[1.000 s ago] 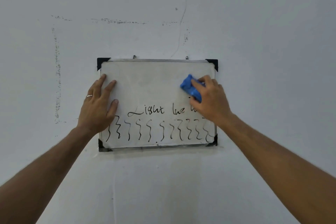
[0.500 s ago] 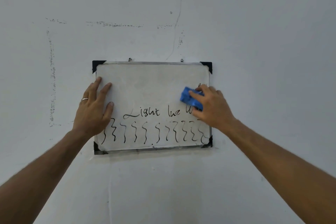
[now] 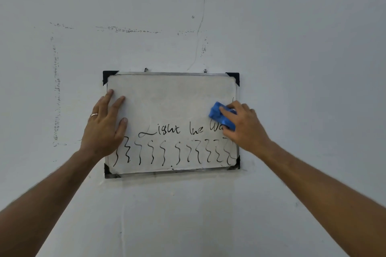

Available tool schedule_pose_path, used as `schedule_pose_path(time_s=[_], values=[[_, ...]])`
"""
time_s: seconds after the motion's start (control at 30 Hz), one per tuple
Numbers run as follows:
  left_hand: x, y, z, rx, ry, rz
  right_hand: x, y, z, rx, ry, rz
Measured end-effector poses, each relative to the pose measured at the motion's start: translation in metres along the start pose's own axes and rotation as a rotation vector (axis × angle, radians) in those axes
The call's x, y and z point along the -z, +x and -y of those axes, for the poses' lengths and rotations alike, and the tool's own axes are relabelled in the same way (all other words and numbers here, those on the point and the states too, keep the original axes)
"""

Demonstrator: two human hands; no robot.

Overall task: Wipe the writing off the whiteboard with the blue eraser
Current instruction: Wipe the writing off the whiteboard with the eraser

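A small whiteboard (image 3: 167,98) with a metal frame and black corners hangs on the wall. Its upper half is wiped blank. Black writing (image 3: 167,130) reading "Light the Wa" runs across the middle, and a row of wavy lines (image 3: 163,153) fills the bottom. My right hand (image 3: 244,127) holds the blue eraser (image 3: 219,113) against the board's right side, just above the last word. My left hand (image 3: 104,125) lies flat with spread fingers on the board's left edge; a ring is on one finger.
The wall (image 3: 313,69) around the board is pale grey. A faint rectangular outline of scuff marks (image 3: 56,89) lies up and left of the board. A thin crack (image 3: 199,27) runs up above the board. Two hooks (image 3: 146,69) hold the top edge.
The eraser and my right hand slid down the board's right side, from near the top toward the line of writing. My left hand stayed pressed on the left edge.
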State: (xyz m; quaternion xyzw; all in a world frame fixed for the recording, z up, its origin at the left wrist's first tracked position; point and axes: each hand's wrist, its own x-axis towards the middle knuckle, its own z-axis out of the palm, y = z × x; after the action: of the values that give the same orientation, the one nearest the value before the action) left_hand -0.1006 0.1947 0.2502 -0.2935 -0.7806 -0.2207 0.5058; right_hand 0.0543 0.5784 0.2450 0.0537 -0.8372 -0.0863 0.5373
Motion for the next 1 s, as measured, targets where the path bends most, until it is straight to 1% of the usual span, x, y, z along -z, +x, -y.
schedule_pose_path(time_s=[0.03, 0.13, 0.17, 0.2, 0.27, 0.3, 0.33, 0.43, 0.47, 0.5, 0.57, 0.6, 0.63, 0.73, 0.77, 0.87, 0.9, 0.93, 1.0], values=[[0.000, 0.000, 0.001, -0.004, 0.004, 0.003, 0.006, 0.000, -0.008, 0.017, -0.023, 0.016], [0.000, 0.000, 0.001, -0.006, 0.010, 0.004, 0.017, 0.017, -0.026, -0.189, -0.032, -0.083], [0.000, 0.000, 0.000, -0.004, 0.009, 0.004, 0.017, 0.019, -0.023, -0.208, -0.029, -0.089], [-0.001, -0.001, 0.000, -0.003, 0.007, 0.002, 0.014, 0.017, -0.019, -0.163, -0.023, -0.072], [-0.001, -0.001, 0.000, -0.002, 0.005, 0.000, 0.010, 0.003, -0.020, 0.015, -0.034, -0.003], [0.000, -0.001, 0.001, -0.003, 0.008, 0.003, 0.013, 0.000, -0.025, 0.070, -0.059, 0.026], [0.000, -0.001, 0.001, -0.003, 0.011, 0.004, 0.019, 0.001, -0.031, 0.065, -0.085, 0.025], [-0.001, -0.001, 0.000, 0.006, 0.009, 0.007, 0.021, 0.010, -0.035, -0.120, -0.077, -0.059], [-0.001, -0.001, 0.000, 0.008, 0.007, 0.008, 0.017, 0.006, -0.030, -0.143, -0.058, -0.069], [-0.001, -0.001, 0.000, 0.006, 0.007, 0.008, 0.012, -0.002, -0.027, -0.121, -0.044, -0.067], [-0.002, -0.001, 0.001, 0.002, 0.013, 0.010, 0.008, -0.019, -0.029, -0.010, -0.055, -0.015], [-0.002, -0.001, 0.001, 0.002, 0.013, 0.013, 0.012, -0.021, -0.033, 0.017, -0.071, 0.008], [-0.002, -0.001, 0.001, 0.004, 0.013, 0.013, 0.016, -0.016, -0.037, 0.001, -0.085, 0.006], [-0.004, -0.002, -0.001, 0.010, 0.009, 0.008, 0.016, 0.002, -0.033, -0.149, -0.047, -0.054], [-0.004, -0.002, -0.001, 0.013, 0.005, 0.007, 0.013, -0.001, -0.027, -0.150, -0.026, -0.052], [-0.002, -0.002, 0.001, 0.004, 0.010, 0.012, 0.006, -0.028, -0.029, 0.051, -0.053, 0.025], [-0.002, -0.002, 0.001, 0.003, 0.013, 0.015, 0.011, -0.028, -0.035, 0.074, -0.072, 0.042], [-0.002, -0.002, 0.001, 0.004, 0.015, 0.015, 0.014, -0.022, -0.039, 0.041, -0.079, 0.033], [-0.003, -0.002, 0.000, 0.010, 0.016, 0.018, 0.015, -0.009, -0.035, -0.100, -0.038, -0.025]])
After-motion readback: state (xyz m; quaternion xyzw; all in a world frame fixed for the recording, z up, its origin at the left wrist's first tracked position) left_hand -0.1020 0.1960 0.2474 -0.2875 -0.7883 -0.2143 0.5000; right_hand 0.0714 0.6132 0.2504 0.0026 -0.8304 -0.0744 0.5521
